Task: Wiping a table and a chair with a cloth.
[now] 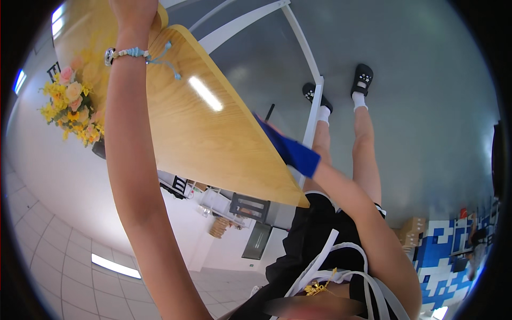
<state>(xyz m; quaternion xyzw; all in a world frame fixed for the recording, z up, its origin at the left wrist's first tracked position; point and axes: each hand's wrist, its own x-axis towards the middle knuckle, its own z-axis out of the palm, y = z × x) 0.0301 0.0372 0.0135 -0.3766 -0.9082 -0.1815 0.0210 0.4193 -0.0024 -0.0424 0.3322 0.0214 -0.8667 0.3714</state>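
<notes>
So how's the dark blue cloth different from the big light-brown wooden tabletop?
Colour: the dark blue cloth looks all one colour, while the light-brown wooden tabletop shows lines of wood grain.
Size: the cloth is much smaller than the tabletop.
Shine: the tabletop reflects a bright strip of light, but the cloth looks dull.

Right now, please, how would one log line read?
Left hand: at wooden tabletop, partly cropped | Right hand: mostly hidden by blue cloth-like piece
</notes>
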